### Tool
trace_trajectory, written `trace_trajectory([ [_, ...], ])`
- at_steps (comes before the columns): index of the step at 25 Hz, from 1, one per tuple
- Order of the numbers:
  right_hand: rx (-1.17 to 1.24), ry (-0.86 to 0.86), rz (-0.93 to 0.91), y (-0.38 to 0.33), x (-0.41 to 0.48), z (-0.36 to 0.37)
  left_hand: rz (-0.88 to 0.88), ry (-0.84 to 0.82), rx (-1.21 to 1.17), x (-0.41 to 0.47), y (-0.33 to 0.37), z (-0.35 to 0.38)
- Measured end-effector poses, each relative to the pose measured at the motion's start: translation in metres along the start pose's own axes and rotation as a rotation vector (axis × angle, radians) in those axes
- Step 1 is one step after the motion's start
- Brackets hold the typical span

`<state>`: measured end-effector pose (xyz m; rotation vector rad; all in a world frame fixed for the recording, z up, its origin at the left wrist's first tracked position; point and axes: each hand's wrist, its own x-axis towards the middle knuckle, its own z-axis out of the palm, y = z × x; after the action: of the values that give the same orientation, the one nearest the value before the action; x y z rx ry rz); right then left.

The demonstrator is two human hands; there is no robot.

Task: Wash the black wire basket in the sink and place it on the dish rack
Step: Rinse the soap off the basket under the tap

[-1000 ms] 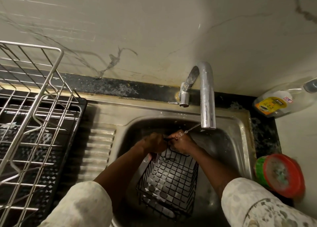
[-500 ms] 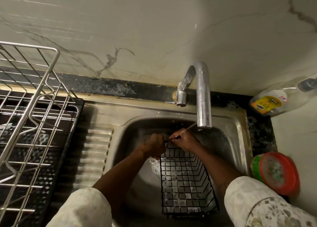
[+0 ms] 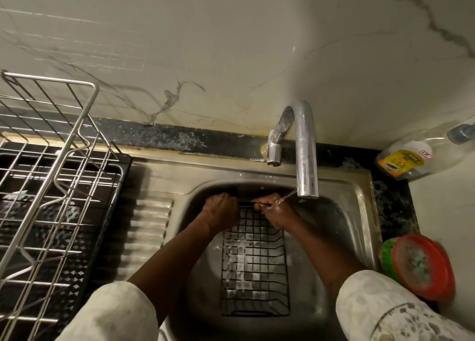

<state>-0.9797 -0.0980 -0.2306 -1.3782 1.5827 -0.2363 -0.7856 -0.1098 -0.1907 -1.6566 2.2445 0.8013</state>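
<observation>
The black wire basket point(image 3: 254, 271) lies lengthwise in the steel sink point(image 3: 359, 212), its open side toward me and its far rim raised. My left hand point(image 3: 222, 210) grips the far rim at its left end. My right hand point(image 3: 276, 209) grips the same rim at its right end, just below the spout. A thin stream of water runs from the chrome tap point(image 3: 305, 155) onto my right hand. The steel dish rack point(image 3: 48, 186) stands on a black tray at the left.
A ribbed steel drainboard point(image 3: 149, 232) lies between sink and rack. A clear bottle with a yellow label point(image 3: 421, 155) lies on the counter at the back right. A green tub with a red lid point(image 3: 421, 266) sits by the sink's right edge. The marble wall rises behind.
The basket has swung from tilted left to straight along the sink, and both hands have moved slightly up toward the tap while keeping hold of the far rim.
</observation>
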Motion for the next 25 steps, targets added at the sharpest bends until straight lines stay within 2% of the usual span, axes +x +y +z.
trace_trajectory([
  [3,-0.01,-0.024,-0.066,-0.014,-0.003,0.011,0.16,-0.002,0.065,-0.001,0.011,0.004],
  [5,-0.004,-0.051,-0.048,-0.013,-0.004,0.012,0.204,-0.057,0.06,0.004,0.006,0.002],
  [9,-0.006,-0.019,-0.076,-0.001,-0.005,0.005,0.169,-0.137,-0.021,0.017,-0.008,0.008],
  [11,0.013,0.033,-0.045,0.007,-0.007,0.005,0.163,-0.161,-0.059,0.02,-0.004,0.013],
  [18,-0.005,0.048,0.093,0.028,-0.005,0.001,0.087,-0.219,-0.193,0.013,-0.002,0.038],
  [21,-0.034,0.059,0.103,0.029,-0.003,0.0,0.075,-0.214,-0.129,0.013,-0.003,0.042],
  [25,-0.085,0.012,0.054,0.015,-0.001,0.006,0.173,-0.162,-0.02,0.013,-0.006,0.044],
])
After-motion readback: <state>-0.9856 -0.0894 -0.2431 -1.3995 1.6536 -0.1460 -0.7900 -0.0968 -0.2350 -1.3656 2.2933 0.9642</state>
